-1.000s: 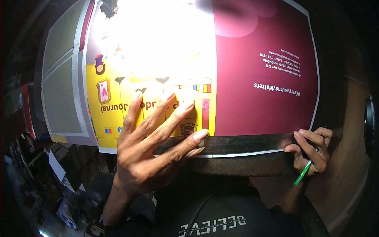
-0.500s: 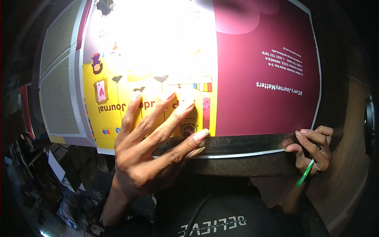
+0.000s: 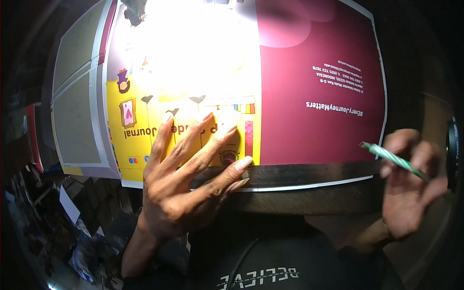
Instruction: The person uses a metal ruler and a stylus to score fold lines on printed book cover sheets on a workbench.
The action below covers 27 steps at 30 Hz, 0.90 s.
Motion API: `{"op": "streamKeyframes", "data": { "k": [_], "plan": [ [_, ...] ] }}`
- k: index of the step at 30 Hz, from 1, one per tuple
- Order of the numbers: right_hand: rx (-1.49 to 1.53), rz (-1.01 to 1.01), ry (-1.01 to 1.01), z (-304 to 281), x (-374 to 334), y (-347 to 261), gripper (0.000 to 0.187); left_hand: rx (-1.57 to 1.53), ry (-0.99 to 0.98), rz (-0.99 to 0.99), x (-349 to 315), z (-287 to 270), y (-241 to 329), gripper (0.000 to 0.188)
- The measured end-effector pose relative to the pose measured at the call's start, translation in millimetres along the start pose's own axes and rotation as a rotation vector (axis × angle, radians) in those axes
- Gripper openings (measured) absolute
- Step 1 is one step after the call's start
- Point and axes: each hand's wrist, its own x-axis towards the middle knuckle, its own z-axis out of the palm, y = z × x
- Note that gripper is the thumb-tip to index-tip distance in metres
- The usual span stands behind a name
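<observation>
A large printed sheet [image 3: 299,135], yellow on one side and maroon on the other, lies before me with its print upside down. Along its near edge rests a long dark ruler [image 3: 309,174], with a white strip of paper showing below it. My left hand [image 3: 181,186] is spread flat over the yellow part, its thumb pressing on the ruler and the other fingers on the sheet. To the right, my right hand [image 3: 411,181] is raised off the sheet, somewhat blurred. Its fingers grip a slim green-and-white striped pen-like tool [image 3: 392,157], thin tip pointing left; its exact kind is unclear.
Grey boards [image 3: 76,121] with pale borders lie left of the sheet. A dark lump [image 3: 134,13] sits at its far left, beside strong glare. The dark table edge [image 3: 309,199] runs close to my body. A round black object [image 3: 453,154] stands at the far right.
My right hand has lifted from the ruler's right end and moved right, turning the green tool so its tip points left. The sheet has shifted slightly in view; my left hand stays put.
</observation>
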Motion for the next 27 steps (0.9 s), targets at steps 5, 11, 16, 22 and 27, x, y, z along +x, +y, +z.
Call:
{"op": "streamKeyframes", "data": {
  "k": [5,11,16,22,27],
  "plan": [
    [0.091,0.180,0.019,77,36,32,0.022,0.025,0.007,-0.022,2,-2,2,0.031],
    [-0.232,0.097,-0.058,85,50,42,0.026,0.001,0.018,0.003,6,-3,5,0.031],
    [-0.255,-0.035,-0.149,79,48,62,0.028,0.017,0.005,-0.006,4,-3,3,0.031],
    [-0.256,-0.122,-0.127,81,45,71,0.027,0.035,0.000,0.001,6,-3,3,0.029],
    [-0.290,-0.195,-0.128,80,47,73,0.023,0.036,0.004,-0.002,3,0,3,0.030]
  ]
}}
